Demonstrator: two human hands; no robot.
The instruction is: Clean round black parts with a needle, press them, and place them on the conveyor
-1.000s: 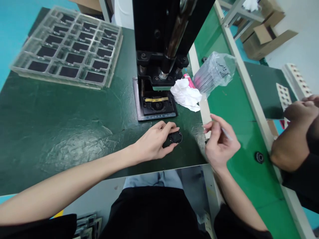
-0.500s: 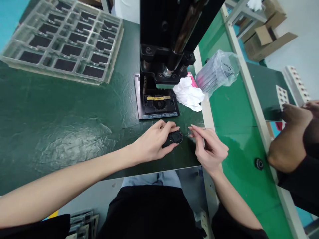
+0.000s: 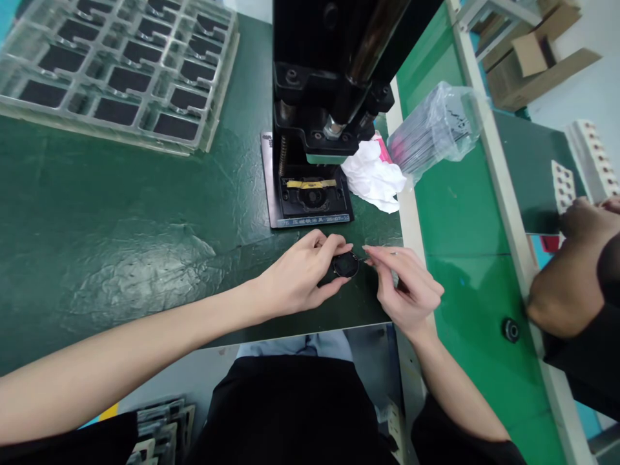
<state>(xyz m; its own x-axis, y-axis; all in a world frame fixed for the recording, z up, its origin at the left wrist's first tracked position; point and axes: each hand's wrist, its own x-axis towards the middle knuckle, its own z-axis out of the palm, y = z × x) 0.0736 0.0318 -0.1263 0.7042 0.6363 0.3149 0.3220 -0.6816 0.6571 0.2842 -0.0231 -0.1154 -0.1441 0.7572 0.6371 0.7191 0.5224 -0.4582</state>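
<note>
My left hand grips a small round black part that looks like a watch case by its edges, just above the table's front edge. Its open face points up. Close by on the right, my right hand is closed in a pinch. A thin dark tip shows between its fingertips and the rim of the case; what it belongs to is too small to tell. Beyond both hands stands a black press. Its base holds a fixture with a round recess and a yellow strip.
Stacked clear plastic trays with dark pads lie at the back left. Crumpled white tissue and a bag of thin strips sit right of the press. A green conveyor belt carries a black round part. A co-worker's arm is beyond.
My right hand has moved slightly left, bringing its fingertips up to the rim of the case. My left hand keeps its grip. The view has shifted a little.
</note>
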